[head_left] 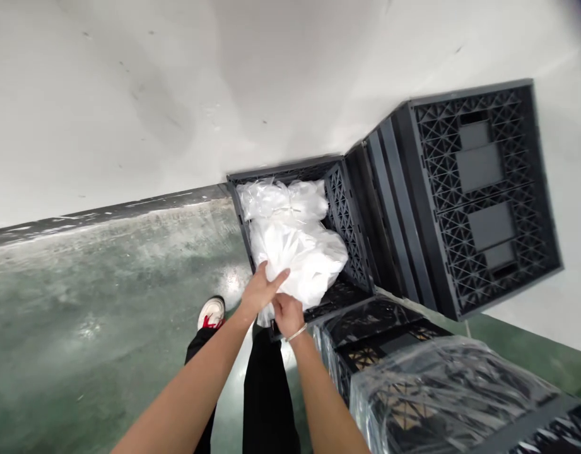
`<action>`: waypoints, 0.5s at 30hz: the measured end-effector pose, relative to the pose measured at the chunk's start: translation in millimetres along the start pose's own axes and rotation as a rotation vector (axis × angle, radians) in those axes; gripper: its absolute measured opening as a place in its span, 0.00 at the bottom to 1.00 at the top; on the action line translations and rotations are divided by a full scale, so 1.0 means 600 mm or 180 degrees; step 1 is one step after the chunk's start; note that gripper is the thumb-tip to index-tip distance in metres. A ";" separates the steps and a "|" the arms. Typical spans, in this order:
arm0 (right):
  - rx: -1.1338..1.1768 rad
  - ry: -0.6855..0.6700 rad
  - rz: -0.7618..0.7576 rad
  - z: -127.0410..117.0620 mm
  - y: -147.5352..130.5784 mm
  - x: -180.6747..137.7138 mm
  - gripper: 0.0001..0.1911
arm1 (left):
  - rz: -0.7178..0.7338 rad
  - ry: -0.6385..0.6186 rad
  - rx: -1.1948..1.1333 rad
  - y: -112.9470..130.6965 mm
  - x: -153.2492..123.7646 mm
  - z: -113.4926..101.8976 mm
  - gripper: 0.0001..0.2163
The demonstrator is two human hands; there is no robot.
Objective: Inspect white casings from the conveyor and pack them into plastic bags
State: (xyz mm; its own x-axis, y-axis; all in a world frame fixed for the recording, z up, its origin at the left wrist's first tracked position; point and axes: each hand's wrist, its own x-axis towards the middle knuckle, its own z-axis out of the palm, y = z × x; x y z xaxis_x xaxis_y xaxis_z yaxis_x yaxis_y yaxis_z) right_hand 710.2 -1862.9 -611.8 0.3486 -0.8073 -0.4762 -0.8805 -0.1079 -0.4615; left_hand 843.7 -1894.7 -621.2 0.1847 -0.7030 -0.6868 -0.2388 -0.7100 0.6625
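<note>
A white, translucent plastic bag (299,255) bulges out of the dark grey crate (351,227) in front of me; what is inside it cannot be made out. My left hand (262,289) is at the bag's near side, thumb and fingers around the gathered film. Just right of it and lower, my right hand (288,314) has its fingers curled on the loose end of the same bag, over the crate's near rim. Behind, in the same crate, lies a second clear plastic bag (285,198), with its film bunched in the middle.
Right of the crate, a stack of dark grey crates (446,246) leans against the white wall (176,113). More crates wrapped in clear film (441,391) stand at the lower right. My shoe (211,312) is on the green floor (105,328).
</note>
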 end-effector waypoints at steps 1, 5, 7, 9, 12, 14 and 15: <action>0.0026 -0.0075 -0.0071 0.001 -0.010 -0.008 0.13 | -0.0082 -0.0056 0.0196 0.000 0.005 0.002 0.31; 0.0168 0.0133 -0.0184 -0.038 -0.009 0.039 0.11 | -0.0198 -0.0208 0.0735 -0.029 0.017 -0.005 0.21; -0.0157 0.0786 0.0108 -0.076 0.008 0.115 0.21 | -0.0075 -0.0195 0.0823 -0.048 0.019 -0.006 0.18; -0.0795 0.0698 0.0347 -0.112 0.026 0.209 0.36 | 0.0069 -0.0132 0.0823 -0.065 0.020 -0.002 0.16; -0.1392 -0.0798 0.0421 -0.141 0.043 0.324 0.43 | 0.0233 -0.0056 0.0661 -0.083 0.018 0.010 0.14; -0.1437 -0.1322 0.0438 -0.139 0.044 0.354 0.38 | 0.0317 -0.0028 0.0482 -0.092 0.014 0.013 0.13; -0.1439 -0.1367 0.0445 -0.133 0.039 0.353 0.32 | 0.0348 -0.0001 0.0380 -0.094 0.012 0.011 0.13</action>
State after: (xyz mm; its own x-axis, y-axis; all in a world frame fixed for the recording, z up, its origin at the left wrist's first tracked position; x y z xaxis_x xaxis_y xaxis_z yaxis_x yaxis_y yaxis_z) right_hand 737.7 -2082.8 -663.5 0.2356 -0.5371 -0.8099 -0.9429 -0.3283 -0.0565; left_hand 852.2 -1859.6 -665.2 0.1510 -0.7759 -0.6125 -0.3691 -0.6191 0.6932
